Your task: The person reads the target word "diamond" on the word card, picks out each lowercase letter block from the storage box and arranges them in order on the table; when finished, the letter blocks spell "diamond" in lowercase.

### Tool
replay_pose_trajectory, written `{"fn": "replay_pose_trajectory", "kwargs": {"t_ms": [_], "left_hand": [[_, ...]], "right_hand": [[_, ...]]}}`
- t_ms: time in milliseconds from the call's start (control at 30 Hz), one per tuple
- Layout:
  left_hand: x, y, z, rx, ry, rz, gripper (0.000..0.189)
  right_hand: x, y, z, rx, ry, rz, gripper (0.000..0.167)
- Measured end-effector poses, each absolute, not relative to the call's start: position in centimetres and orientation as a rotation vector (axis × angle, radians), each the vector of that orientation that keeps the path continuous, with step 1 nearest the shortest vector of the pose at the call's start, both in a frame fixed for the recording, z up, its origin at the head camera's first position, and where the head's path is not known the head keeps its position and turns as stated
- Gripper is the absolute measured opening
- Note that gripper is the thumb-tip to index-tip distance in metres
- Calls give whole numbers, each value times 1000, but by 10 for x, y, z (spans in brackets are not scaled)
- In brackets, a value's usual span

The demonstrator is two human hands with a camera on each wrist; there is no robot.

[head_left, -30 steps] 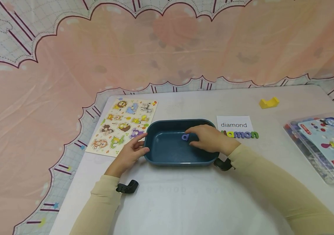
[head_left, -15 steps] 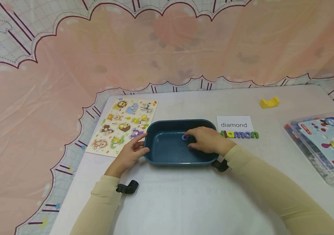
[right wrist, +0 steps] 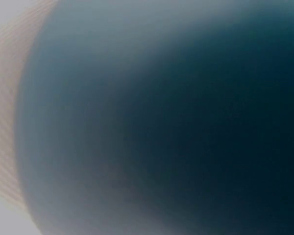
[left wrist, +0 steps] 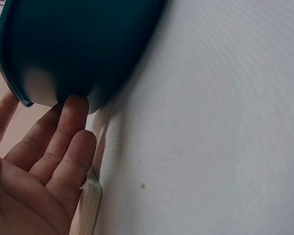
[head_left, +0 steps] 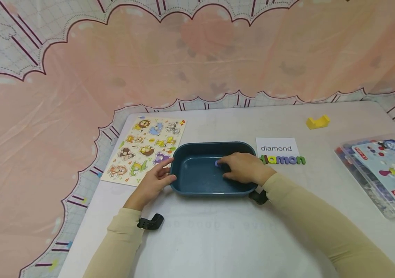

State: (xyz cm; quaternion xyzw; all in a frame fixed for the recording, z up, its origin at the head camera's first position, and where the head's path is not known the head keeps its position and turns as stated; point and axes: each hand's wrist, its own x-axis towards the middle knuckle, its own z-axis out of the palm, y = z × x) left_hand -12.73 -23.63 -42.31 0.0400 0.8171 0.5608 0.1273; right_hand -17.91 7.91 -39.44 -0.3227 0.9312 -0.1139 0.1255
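Observation:
A dark blue-green tray (head_left: 197, 179) sits in the middle of the white table in the head view. My left hand (head_left: 151, 185) rests on its left end, with fairly straight fingers (left wrist: 73, 120) against the outer wall in the left wrist view. Inside the tray lies a small purple letter d (head_left: 216, 163), now mostly covered. Over it reaches my right hand (head_left: 244, 168), index fingertip right at the letter and thumb held apart, nearer the tray's front. The right wrist view holds only the blurred tray wall (right wrist: 78, 122); no fingers show there.
A white card (head_left: 276, 146) printed "diamond" lies right of the tray, with coloured letters (head_left: 284, 160) reading "diamon" below it. An animal puzzle board (head_left: 145, 150) is at left. A yellow curved block (head_left: 318, 122) and a clear plastic case (head_left: 381, 173) stand at right.
My right hand has shifted slightly left and toward me inside the tray, so its fingers cover more of the purple letter. The left hand and the tray stay where they were.

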Motion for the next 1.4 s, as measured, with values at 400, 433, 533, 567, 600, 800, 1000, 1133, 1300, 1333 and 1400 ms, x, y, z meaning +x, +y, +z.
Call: {"fn": "replay_pose_trajectory", "kwargs": {"t_ms": [400, 433, 533, 567, 600, 800, 1000, 1133, 1300, 1333, 1400], "left_hand": [[-127, -236, -423, 114, 2375, 1636, 63], [-127, -236, -424, 111, 2377, 1633, 63], [-127, -236, -424, 114, 2380, 1631, 63], [-126, -236, -423, 116, 2381, 1631, 63], [-126, -235, -423, 118, 2382, 1630, 63], [-126, -236, -423, 118, 2378, 1627, 63], [-127, -236, -424, 133, 2369, 1640, 63], [-127, -237, -425, 134, 2370, 1639, 63], [-128, -237, -425, 136, 2373, 1640, 63], [-128, -237, -425, 138, 2374, 1640, 63], [-128, -237, -425, 137, 2373, 1641, 63]], "right_hand": [[-178, 78, -395, -930, 2709, -287, 47], [-178, 78, -395, -930, 2707, -285, 45], [-177, 79, -394, -940, 2715, -316, 42], [-177, 79, -394, -947, 2721, -327, 41], [-177, 80, -394, -954, 2728, -334, 41], [-176, 78, -396, -954, 2770, -294, 42], [-177, 75, -398, -935, 2763, -196, 43], [-178, 75, -400, -951, 2767, -196, 39], [-178, 75, -401, -973, 2779, -204, 34], [-178, 75, -401, -975, 2780, -206, 34], [-178, 75, -401, -972, 2783, -212, 34]]}}
